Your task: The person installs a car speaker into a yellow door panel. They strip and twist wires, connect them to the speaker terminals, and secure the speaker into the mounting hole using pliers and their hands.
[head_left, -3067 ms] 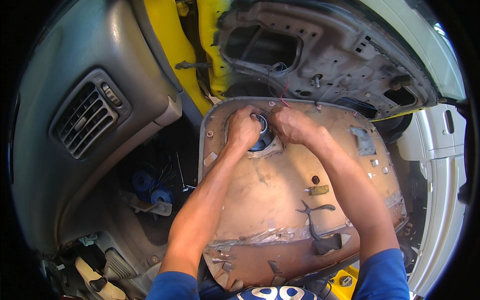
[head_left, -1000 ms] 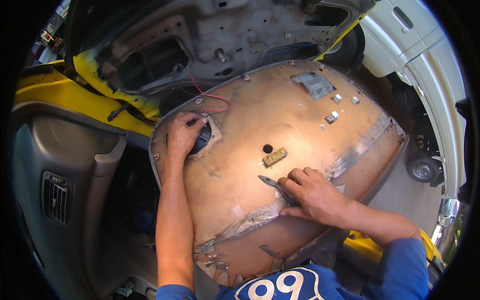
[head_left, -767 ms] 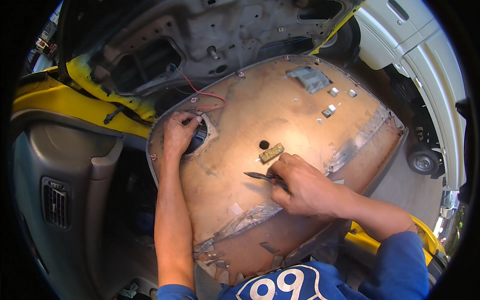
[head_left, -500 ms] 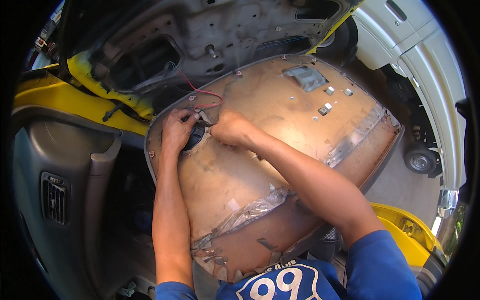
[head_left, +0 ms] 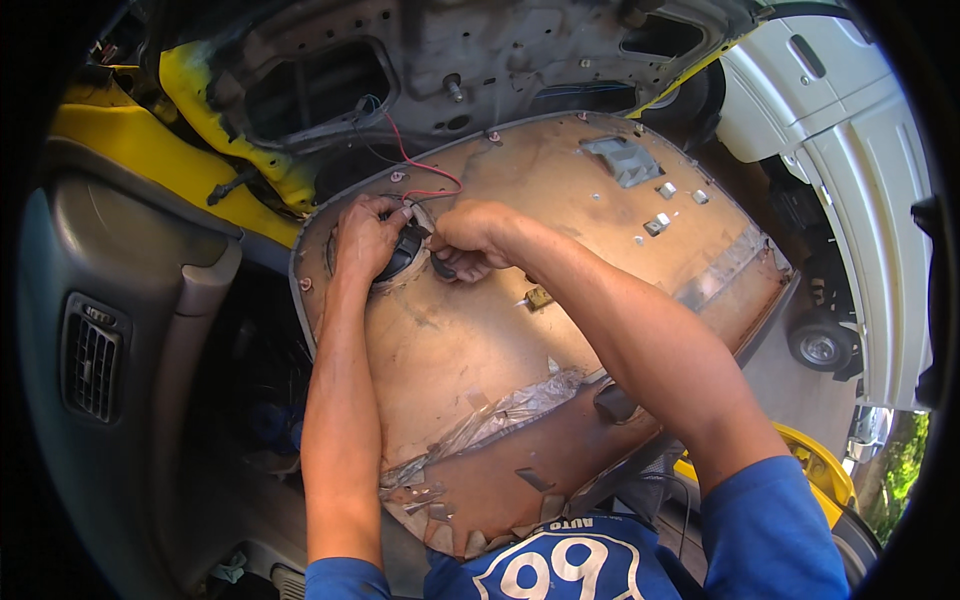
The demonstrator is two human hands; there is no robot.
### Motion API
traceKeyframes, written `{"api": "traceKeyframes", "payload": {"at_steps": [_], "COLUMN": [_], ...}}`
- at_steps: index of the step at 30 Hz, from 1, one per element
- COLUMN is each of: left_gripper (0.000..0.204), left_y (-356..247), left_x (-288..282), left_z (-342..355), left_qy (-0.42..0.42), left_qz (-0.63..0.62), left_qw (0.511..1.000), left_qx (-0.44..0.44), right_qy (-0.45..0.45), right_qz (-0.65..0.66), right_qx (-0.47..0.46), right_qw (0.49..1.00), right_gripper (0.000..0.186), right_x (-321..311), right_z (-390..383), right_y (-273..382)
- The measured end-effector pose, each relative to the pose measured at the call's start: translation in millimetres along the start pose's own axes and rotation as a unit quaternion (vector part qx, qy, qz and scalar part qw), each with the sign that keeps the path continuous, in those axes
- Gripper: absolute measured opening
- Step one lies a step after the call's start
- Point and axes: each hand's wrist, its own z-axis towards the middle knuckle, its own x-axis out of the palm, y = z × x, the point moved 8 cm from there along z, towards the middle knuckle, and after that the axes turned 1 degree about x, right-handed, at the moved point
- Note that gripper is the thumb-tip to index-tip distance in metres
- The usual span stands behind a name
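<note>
My left hand (head_left: pixel 365 238) fingers grip the round black speaker (head_left: pixel 400 255) set in the brown fibreboard door panel (head_left: pixel 480 340) near its upper-left corner. Right hand (head_left: pixel 478 235) fingers pinch a dark-handled tool (head_left: pixel 443 268) just beside it. Red wire (head_left: pixel 420 172) above.

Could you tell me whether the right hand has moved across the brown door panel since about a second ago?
Yes. The right hand left the panel's lower middle and now sits at the round black speaker, beside the left hand.

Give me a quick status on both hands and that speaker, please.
Left hand gripping round black speaker in brown door panel. Right hand beside it, holding a dark tool. Red wire close above.
</note>
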Motion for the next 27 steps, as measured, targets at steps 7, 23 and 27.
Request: {"api": "traceKeyframes", "payload": {"at_steps": [7, 23, 27], "left_gripper": [0.031, 0.031, 0.031], "left_y": [3, 1, -1], "left_x": [2, 2, 1], "left_z": [1, 2, 0], "left_qy": [-0.006, 0.008, 0.002], "left_qz": [0.004, 0.002, 0.006], "left_qw": [1.0, 1.0, 1.0], "left_qx": [0.002, -0.01, -0.012], "right_qy": [-0.017, 0.066, 0.06], "right_qz": [0.004, 0.12, 0.126], "right_qx": [-0.004, 0.037, 0.042], "right_qw": [1.0, 0.99, 0.989], "right_gripper": [0.011, 0.025, 0.025], "right_x": [4, 14, 14], "right_z": [-4, 3, 7], "right_y": [1, -4, -4]}}
